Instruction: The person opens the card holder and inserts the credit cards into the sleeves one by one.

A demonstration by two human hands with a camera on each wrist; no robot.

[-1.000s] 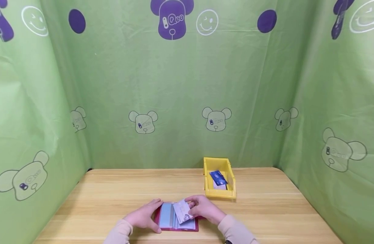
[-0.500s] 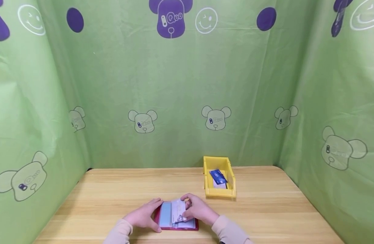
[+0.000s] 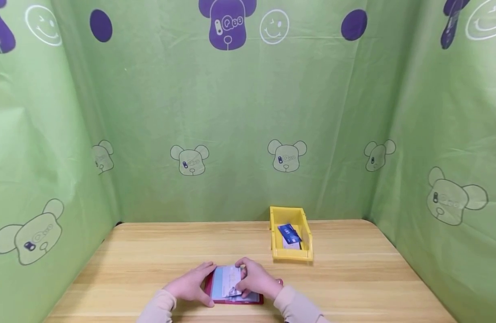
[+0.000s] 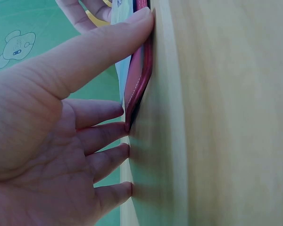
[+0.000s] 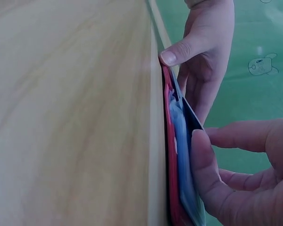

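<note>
Backdrop: green curtain (image 3: 231,103) on three sides, printed with purple shapes, smiling faces and bear heads. Surface: wood-grain table (image 3: 171,246).

Wallet (image 3: 209,287), one, red outside, pale blue within; lay open on the table near its front edge, between the two hands.

Card (image 3: 231,280), one, pale, printed at its lower end; lay over the wallet's middle. How far it sat in a pocket could not be told.

Left hand (image 3: 191,283): thumb and fingers spread, resting at the wallet's left side. Right hand (image 3: 259,280): pinched the card between thumb and fingers.

Left wrist view only: pale stitching along the wallet's edge. Right wrist view only: the card's dark underside, tilted up from the layered blue sleeves.

Also listed: yellow bin (image 3: 293,255), behind and to the right, holding a blue card (image 3: 289,233) atop a paler one; red tab (image 3: 280,282), beside the right wrist.

Obstruction: in the head view, the right hand covered part of the wallet's right half.
</note>
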